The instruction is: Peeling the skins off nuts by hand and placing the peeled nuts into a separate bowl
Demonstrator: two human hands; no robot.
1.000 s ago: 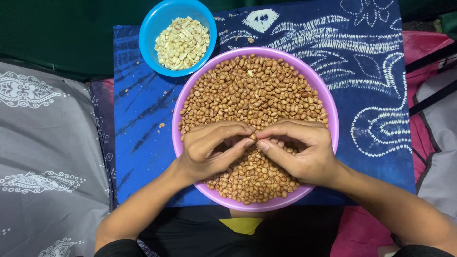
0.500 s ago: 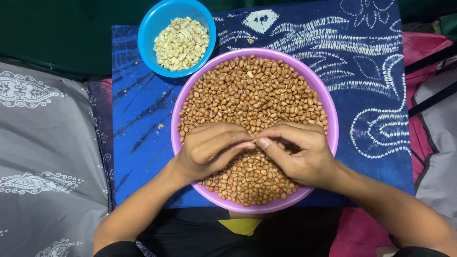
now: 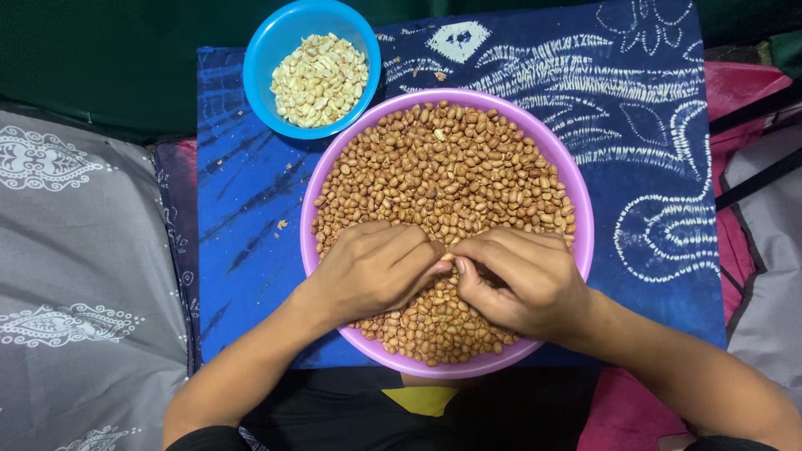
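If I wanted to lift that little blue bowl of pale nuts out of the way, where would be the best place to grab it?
Probably by the rim of the blue bowl, on its far-left side. That edge is bare and stands free over the cloth, while its near-right edge sits close against the purple bowl. Coming from above with fingers outside and thumb inside would likely keep the peeled peanuts level.

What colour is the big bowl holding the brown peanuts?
The big bowl is purple, or lilac; the head view shows it from above.

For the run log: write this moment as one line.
left hand: pinching peanut with right hand | over purple bowl of brown peanuts | blue bowl: pale peeled peanuts
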